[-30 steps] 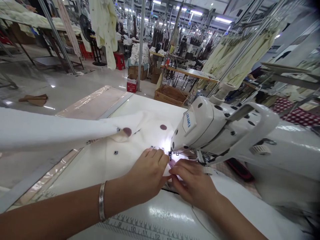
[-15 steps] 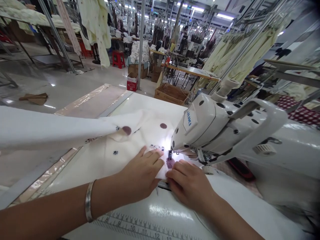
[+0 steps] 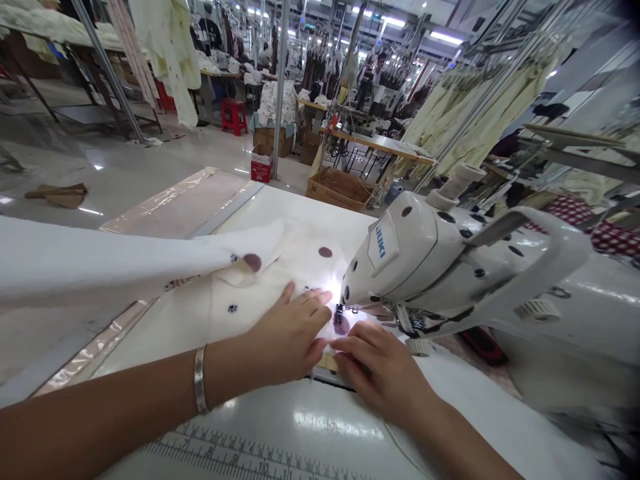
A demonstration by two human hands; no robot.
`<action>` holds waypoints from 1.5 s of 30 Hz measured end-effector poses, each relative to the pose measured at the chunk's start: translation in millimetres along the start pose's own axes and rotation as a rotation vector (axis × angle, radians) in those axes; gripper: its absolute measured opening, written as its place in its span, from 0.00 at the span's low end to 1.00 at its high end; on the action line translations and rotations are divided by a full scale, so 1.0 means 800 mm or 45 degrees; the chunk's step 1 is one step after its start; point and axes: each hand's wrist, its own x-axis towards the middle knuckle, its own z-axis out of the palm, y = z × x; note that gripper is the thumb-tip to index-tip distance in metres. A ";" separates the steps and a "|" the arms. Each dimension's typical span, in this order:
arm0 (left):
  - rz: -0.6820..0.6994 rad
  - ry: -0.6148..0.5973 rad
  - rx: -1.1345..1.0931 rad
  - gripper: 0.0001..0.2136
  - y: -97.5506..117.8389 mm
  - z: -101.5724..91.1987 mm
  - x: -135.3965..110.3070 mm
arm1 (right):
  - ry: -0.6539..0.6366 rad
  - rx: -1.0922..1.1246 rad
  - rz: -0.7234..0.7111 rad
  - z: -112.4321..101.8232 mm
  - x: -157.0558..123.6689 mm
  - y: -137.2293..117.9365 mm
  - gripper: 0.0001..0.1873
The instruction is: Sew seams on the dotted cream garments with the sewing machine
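White fabric [image 3: 270, 267] with brown dots and small paw prints lies under the needle area of a white JUKI sewing machine [image 3: 400, 247]. A brown dot [image 3: 341, 325] sits right at the lit presser foot [image 3: 339, 312]. Palm down, my left hand [image 3: 293, 330] presses on the fabric left of the foot, its fingers spread and its thumb by the near edge. On the other side, my right hand [image 3: 377, 360] has its fingers curled in a pinch on the fabric's near edge. The fingertips of both hands are close to the foot.
A printed ruler [image 3: 225, 457] runs along the table's near edge. Fabric hangs or stretches off to the left above a pink, plastic-covered panel [image 3: 165, 200]. Beyond the table stand a cardboard box [image 3: 340, 189], a red box [image 3: 261, 165] and a red stool [image 3: 234, 117].
My left hand has shifted slightly, its thumb now reaching nearer to the right fingertips. The fabric's near edge has moved up a little, showing a tan patch below. The view has shifted slightly.
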 end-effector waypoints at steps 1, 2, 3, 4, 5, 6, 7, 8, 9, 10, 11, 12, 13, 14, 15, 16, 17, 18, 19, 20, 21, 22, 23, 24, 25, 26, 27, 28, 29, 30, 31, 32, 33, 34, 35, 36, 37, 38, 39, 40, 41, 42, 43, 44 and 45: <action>0.006 -0.004 -0.023 0.11 -0.003 -0.001 0.005 | 0.015 0.019 0.014 0.000 0.000 0.004 0.09; 0.013 -0.002 -0.041 0.11 -0.007 -0.002 0.011 | 0.030 0.034 0.033 0.001 -0.001 0.008 0.09; 0.024 0.001 -0.053 0.11 -0.011 -0.003 0.017 | 0.042 0.043 0.056 0.002 -0.002 0.012 0.09; 0.039 0.006 -0.060 0.11 -0.015 -0.004 0.022 | 0.049 0.049 0.084 0.003 -0.003 0.016 0.09; 0.058 0.010 -0.063 0.11 -0.018 -0.005 0.027 | 0.055 0.051 0.106 0.004 -0.004 0.019 0.09; 0.081 0.011 -0.063 0.11 -0.020 -0.005 0.030 | 0.066 0.045 0.120 0.004 -0.004 0.021 0.10; 0.105 0.005 -0.059 0.11 -0.022 -0.006 0.032 | 0.080 0.030 0.117 0.004 -0.004 0.021 0.10; 0.119 0.003 -0.053 0.11 -0.022 -0.006 0.031 | 0.087 0.007 0.098 0.004 -0.004 0.021 0.11; 0.125 0.007 -0.045 0.12 -0.021 -0.005 0.029 | 0.081 -0.019 0.070 0.003 -0.003 0.018 0.11; 0.121 0.015 -0.035 0.12 -0.019 -0.005 0.025 | 0.062 -0.041 0.043 0.002 -0.002 0.015 0.12; 0.111 0.022 -0.023 0.13 -0.016 -0.004 0.021 | 0.034 -0.054 0.028 0.001 -0.001 0.010 0.12; 0.100 0.032 -0.011 0.14 -0.011 -0.004 0.016 | -0.001 -0.059 0.028 -0.001 0.000 0.006 0.11; 0.095 0.039 0.001 0.15 -0.007 -0.004 0.012 | -0.040 -0.056 0.036 -0.003 0.001 0.002 0.10; 0.094 0.040 0.013 0.15 -0.003 -0.005 0.010 | -0.078 -0.055 0.053 -0.005 0.001 -0.002 0.10; 0.088 0.032 0.026 0.14 0.000 -0.006 0.008 | -0.113 -0.058 0.067 -0.006 0.001 -0.004 0.09; 0.079 0.021 0.040 0.13 0.002 -0.008 0.008 | -0.141 -0.069 0.074 -0.006 0.000 -0.005 0.09; 0.068 0.010 0.053 0.13 0.002 -0.009 0.010 | -0.159 -0.091 0.073 -0.006 0.000 -0.004 0.09; 0.058 0.004 0.065 0.13 0.000 -0.010 0.014 | -0.166 -0.121 0.065 -0.005 0.000 -0.003 0.10; 0.050 0.003 0.072 0.13 -0.004 -0.011 0.018 | -0.162 -0.153 0.053 -0.003 0.000 0.000 0.11; 0.051 0.008 0.078 0.14 -0.009 -0.011 0.022 | -0.142 -0.184 0.039 -0.002 0.001 0.004 0.11; 0.067 0.014 0.082 0.16 -0.015 -0.010 0.027 | -0.118 -0.207 0.027 0.001 0.002 0.008 0.11; 0.092 0.014 0.086 0.17 -0.021 -0.009 0.031 | -0.095 -0.218 0.024 0.002 0.004 0.011 0.11; 0.111 0.009 0.089 0.18 -0.025 -0.008 0.033 | -0.076 -0.218 0.026 0.004 0.005 0.013 0.11; 0.124 0.000 0.088 0.18 -0.027 -0.007 0.033 | -0.065 -0.211 0.030 0.004 0.006 0.014 0.11; 0.132 -0.017 0.080 0.19 -0.028 -0.006 0.031 | -0.069 -0.201 0.037 0.004 0.007 0.014 0.10; 0.131 -0.030 0.065 0.19 -0.027 -0.006 0.028 | -0.082 -0.192 0.039 0.004 0.006 0.013 0.10; 0.125 -0.038 0.046 0.20 -0.025 -0.006 0.024 | -0.106 -0.187 0.037 0.002 0.005 0.011 0.10; 0.116 -0.045 0.025 0.21 -0.022 -0.006 0.019 | -0.128 -0.186 0.031 0.001 0.003 0.008 0.11; 0.113 -0.055 0.002 0.21 -0.019 -0.006 0.015 | -0.148 -0.186 0.025 -0.001 0.002 0.006 0.11; 0.116 -0.067 -0.019 0.21 -0.017 -0.007 0.013 | -0.159 -0.183 0.021 -0.002 0.000 0.005 0.12; 0.120 -0.076 -0.034 0.20 -0.016 -0.008 0.012 | -0.163 -0.178 0.018 -0.003 0.000 0.004 0.12; 0.126 -0.087 -0.044 0.19 -0.016 -0.009 0.013 | -0.158 -0.173 0.014 -0.004 0.000 0.004 0.12; 0.137 -0.102 -0.050 0.18 -0.017 -0.010 0.015 | -0.148 -0.165 0.011 -0.004 0.000 0.005 0.12; 0.142 -0.110 -0.050 0.17 -0.018 -0.011 0.018 | -0.134 -0.157 0.005 -0.004 0.001 0.006 0.12; 0.149 -0.113 -0.044 0.17 -0.020 -0.011 0.021 | -0.122 -0.153 -0.001 -0.003 0.002 0.007 0.11; 0.153 -0.113 -0.033 0.16 -0.021 -0.012 0.023 | -0.109 -0.158 -0.007 -0.002 0.002 0.009 0.11; 0.161 -0.109 -0.020 0.16 -0.022 -0.012 0.024 | -0.100 -0.169 -0.011 -0.002 0.002 0.009 0.11; 0.170 -0.103 -0.006 0.17 -0.022 -0.012 0.023 | -0.098 -0.182 -0.014 -0.001 0.000 0.010 0.10; 0.177 -0.093 0.010 0.17 -0.020 -0.011 0.022 | -0.099 -0.192 -0.019 0.000 -0.001 0.010 0.10; 0.185 -0.085 0.023 0.17 -0.019 -0.011 0.019 | -0.100 -0.199 -0.024 0.000 -0.004 0.010 0.10; 0.192 -0.081 0.033 0.17 -0.016 -0.011 0.016 | -0.100 -0.198 -0.026 0.000 -0.006 0.009 0.10; 0.195 -0.082 0.039 0.17 -0.014 -0.010 0.013 | -0.104 -0.191 -0.026 0.000 -0.008 0.008 0.11; 0.193 -0.087 0.043 0.17 -0.013 -0.010 0.010 | -0.105 -0.180 -0.023 -0.001 -0.009 0.007 0.11; 0.186 -0.092 0.044 0.17 -0.012 -0.011 0.009 | -0.102 -0.168 -0.021 -0.001 -0.010 0.006 0.11; 0.179 -0.096 0.043 0.17 -0.011 -0.011 0.008 | -0.100 -0.155 -0.015 -0.002 -0.010 0.005 0.11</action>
